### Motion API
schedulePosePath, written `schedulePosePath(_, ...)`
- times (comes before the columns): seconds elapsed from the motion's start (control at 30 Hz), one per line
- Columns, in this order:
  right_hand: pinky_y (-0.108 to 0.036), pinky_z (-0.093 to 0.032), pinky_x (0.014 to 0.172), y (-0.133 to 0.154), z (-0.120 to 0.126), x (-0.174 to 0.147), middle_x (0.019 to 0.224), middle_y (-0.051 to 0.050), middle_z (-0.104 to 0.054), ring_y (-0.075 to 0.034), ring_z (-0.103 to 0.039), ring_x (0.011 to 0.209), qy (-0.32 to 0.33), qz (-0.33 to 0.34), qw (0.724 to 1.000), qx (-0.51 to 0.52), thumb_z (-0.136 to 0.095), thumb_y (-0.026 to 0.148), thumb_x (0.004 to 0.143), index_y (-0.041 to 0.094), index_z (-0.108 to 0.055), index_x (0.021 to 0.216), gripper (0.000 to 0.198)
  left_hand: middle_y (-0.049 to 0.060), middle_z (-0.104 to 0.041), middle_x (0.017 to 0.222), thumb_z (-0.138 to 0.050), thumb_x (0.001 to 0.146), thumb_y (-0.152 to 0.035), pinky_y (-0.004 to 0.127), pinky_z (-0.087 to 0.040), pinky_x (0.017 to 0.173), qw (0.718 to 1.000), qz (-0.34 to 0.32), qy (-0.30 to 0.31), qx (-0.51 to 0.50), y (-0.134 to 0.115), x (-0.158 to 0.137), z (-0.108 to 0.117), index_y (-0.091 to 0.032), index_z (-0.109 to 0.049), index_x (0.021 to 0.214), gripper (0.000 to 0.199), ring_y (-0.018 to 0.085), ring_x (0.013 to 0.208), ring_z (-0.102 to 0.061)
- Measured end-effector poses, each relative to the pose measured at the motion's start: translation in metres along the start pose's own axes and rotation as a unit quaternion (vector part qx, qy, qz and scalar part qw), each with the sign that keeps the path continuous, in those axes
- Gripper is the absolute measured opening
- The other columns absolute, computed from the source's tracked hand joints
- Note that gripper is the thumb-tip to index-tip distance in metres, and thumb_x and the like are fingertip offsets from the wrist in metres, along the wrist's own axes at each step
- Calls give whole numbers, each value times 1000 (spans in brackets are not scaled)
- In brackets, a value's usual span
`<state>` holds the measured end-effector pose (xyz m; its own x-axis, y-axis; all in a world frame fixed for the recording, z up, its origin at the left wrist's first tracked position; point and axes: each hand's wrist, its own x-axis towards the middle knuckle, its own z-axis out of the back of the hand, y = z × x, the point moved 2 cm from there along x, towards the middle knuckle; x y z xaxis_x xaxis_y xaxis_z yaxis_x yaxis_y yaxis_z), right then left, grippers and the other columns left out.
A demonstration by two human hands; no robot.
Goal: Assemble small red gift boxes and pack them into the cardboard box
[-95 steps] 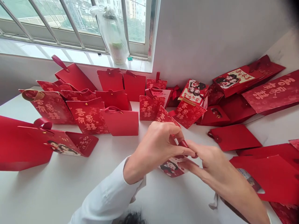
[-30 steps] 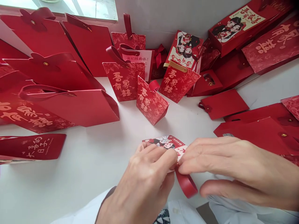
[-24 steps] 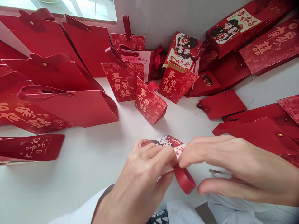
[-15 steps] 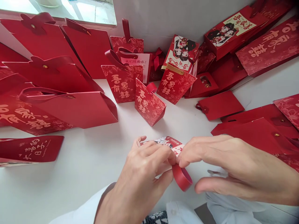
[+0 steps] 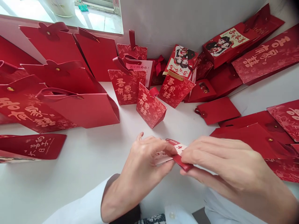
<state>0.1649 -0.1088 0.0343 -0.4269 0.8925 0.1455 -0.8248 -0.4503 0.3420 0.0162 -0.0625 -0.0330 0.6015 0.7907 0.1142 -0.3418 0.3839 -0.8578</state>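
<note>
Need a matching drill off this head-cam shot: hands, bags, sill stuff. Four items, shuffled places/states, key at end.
Things:
1. Red strap
2. Teal clip
3. Pale card with writing
4. Left hand

Places/states:
A. On the window sill
B. Holding the small printed box
C. Pinched in the right hand
D. Partly hidden behind a standing patterned bag

Pairs: 1-C, 2-A, 3-D, 4-B
</note>
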Motion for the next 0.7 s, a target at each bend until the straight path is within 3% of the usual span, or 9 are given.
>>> schedulePosePath(0.1,-22,-44,61,-4,2,1,68,-1,-64,-11,-58,63,-20,-14,1000,-6,-48,19,91,18,-63,79,19,-6,-71,74,-67,75,-18,46,-31,106,1000,8,-10,-11,1,1,0,-24,-67,75,7,11,65,-62)
schedulePosePath(0.33,-19,-38,51,-16,0,13,65,3,-64,-8,-55,54,-19,-91,995,45,-56,22,87,19,-63,74,15,-8,-69,67,-65,80,-26,43,-37,103,999,16,7,-33,4,7,2,-21,-63,71,10,8,55,-58)
schedulePosePath(0.53,-17,-37,48,-24,-2,17,62,4,-64,-6,-52,50,-34,-136,987,77,-55,24,86,19,-63,72,17,-3,-71,81,-54,87,-19,31,-47,84,998,-40,33,-29,12,13,1,-19,-58,84,6,11,72,-61)
schedulePosePath(0.7,-19,-36,48,-31,-3,19,60,4,-64,-7,-50,48,-38,-149,983,101,-55,26,85,19,-64,71,18,-1,-71,84,-58,85,-22,24,-52,68,995,-26,50,-83,15,16,1,-19,-62,91,8,12,72,-65)
